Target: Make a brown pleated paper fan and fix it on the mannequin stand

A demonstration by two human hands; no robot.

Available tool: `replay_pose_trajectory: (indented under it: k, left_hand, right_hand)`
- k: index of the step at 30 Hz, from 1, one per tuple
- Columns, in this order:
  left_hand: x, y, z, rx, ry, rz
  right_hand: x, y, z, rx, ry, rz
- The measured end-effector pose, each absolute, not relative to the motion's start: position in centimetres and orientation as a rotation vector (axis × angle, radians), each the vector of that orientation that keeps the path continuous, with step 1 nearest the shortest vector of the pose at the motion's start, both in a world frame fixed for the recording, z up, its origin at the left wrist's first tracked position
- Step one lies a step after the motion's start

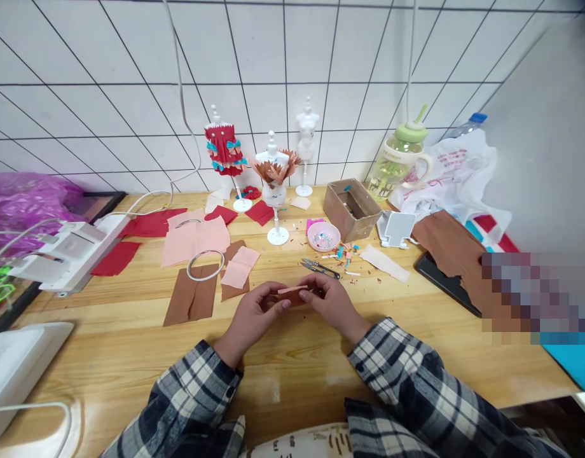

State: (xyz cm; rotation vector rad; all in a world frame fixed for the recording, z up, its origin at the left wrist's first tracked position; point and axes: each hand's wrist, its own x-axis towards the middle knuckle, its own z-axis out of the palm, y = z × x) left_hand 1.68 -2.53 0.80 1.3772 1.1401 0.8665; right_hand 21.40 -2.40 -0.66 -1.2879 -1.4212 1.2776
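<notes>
Both hands hold a small folded piece of brown and pink paper (292, 292) just above the table's front part. My left hand (259, 312) pinches its left end between thumb and fingers. Its right end is gripped by my right hand (328, 300). Small snips (321, 268) lie just beyond the right hand. To the left are a pink piece (241, 266), brown sheets (190, 296) and a metal ring (205, 266). A small white dress form (272, 191) wearing pointed brown and pink leaves of paper stands ahead.
Behind stand a dress form in red (222, 149) and a bare one (306, 133). A pink bowl (323, 236), scraps (346, 253), a cardboard box (353, 210) and a green-lidded jug (400, 162) are at right. A power strip (77, 254) with cables lies left.
</notes>
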Motion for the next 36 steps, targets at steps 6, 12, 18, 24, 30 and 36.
replay_pose_trajectory:
  k: [6, 12, 18, 24, 30, 36]
  left_hand:
    - [2.0, -2.3, 0.3, 1.352, 1.213, 0.880]
    - [2.0, -2.2, 0.3, 1.320, 1.205, 0.879]
    - [1.9, -2.2, 0.8, 1.294, 1.176, 0.900]
    - [1.9, -2.1, 0.9, 1.260, 1.191, 0.886]
    - [1.7, -2.0, 1.2, 1.238, 1.170, 0.874]
    - [2.1, -1.7, 0.9, 1.438, 1.207, 0.710]
  right_hand:
    - [21.2, -2.4, -0.8, -1.255, -1.448, 1.335]
    - [21.3, -2.3, -1.1, -1.217, -1.456, 1.360]
    - [21.5, -2.1, -1.1, -1.163, -1.479, 1.356]
    - [21.6, -2.2, -0.6, -1.141, -1.520, 1.326]
    - [21.5, -2.4, -0.5, -1.214, -1.606, 1.270]
    - [21.6, -2.5, -0.1, -1.195, -1.575, 1.272]
